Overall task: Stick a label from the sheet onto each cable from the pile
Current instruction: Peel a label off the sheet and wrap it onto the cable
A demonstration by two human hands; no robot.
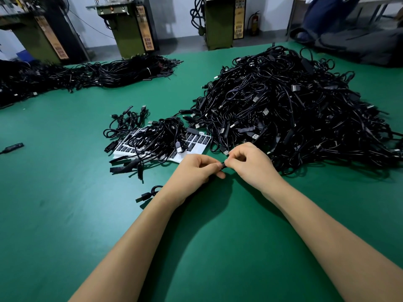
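Left hand (196,168) and right hand (246,160) both pinching a small black label (222,165); print on label sheet (197,141) illegible.

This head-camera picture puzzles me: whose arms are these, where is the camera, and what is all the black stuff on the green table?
There is no machine here. A person wears a wide-angle camera on the head, so you look forward and down along their own bare arms.

The left hand and the right hand meet in the middle and together pinch a small black piece, most likely part of a cable with a label on it; it is too small to say more.

On the green table lies a big pile of black cables at the right. Just beyond the hands is a white label sheet with dark labels, partly covered by a smaller heap of cables. More bundled cables lie at the far left. One loose cable peeks out beside the left forearm.
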